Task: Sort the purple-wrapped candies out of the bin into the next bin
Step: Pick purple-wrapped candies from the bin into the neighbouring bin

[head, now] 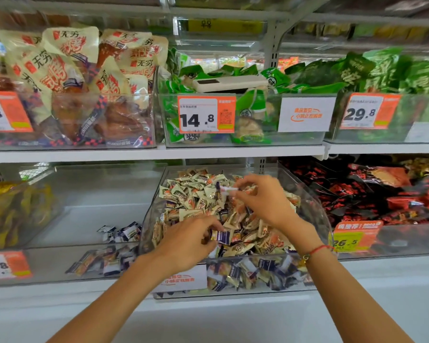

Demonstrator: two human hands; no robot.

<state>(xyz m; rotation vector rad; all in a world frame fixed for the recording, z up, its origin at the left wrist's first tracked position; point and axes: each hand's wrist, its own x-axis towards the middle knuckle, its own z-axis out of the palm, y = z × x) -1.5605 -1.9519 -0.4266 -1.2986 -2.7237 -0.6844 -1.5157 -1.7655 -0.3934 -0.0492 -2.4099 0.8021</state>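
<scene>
Above the heaped candy bin (pixel 315 194), the left hand (pixel 186 243) pinches a purple-wrapped candy (pixel 221 236) while the right hand (pixel 265 199) pinches a blurred wrapper (pixel 227 190), a few sorted candies (pixel 120 232) lying in the bin left of it.

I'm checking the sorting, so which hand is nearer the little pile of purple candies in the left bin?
Left. The left hand is just right of the purple candies, over the mixed bin's near-left corner; the right hand is farther right.
</scene>
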